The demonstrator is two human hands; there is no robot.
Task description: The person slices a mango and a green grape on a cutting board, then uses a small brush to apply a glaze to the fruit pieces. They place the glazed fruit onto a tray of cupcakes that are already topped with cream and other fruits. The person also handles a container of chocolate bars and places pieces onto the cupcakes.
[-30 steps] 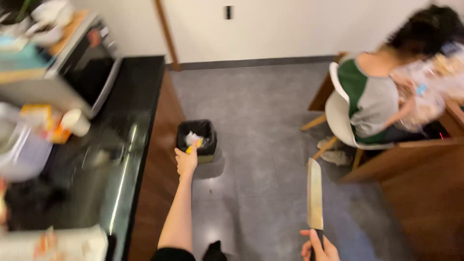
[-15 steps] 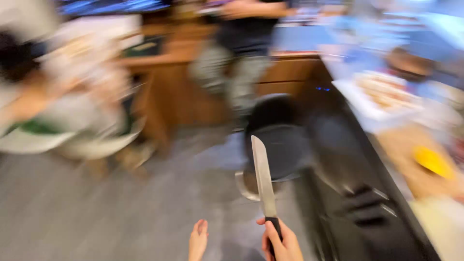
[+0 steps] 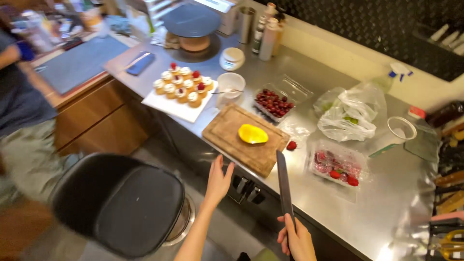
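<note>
The right hand [image 3: 296,239] has its fingers clamped on the long steel kitchen knife [image 3: 284,186], blade pointing at the brown wooden cutting board [image 3: 244,140]. The left hand [image 3: 218,180], fingers apart, is just before this board.

Left hand [image 3: 218,181] is extended forward on a bare, straight arm, palm down, fingers spread and holding nothing; right hand [image 3: 296,239] is low, fingers closed in a grip, forearm out of frame.
</note>
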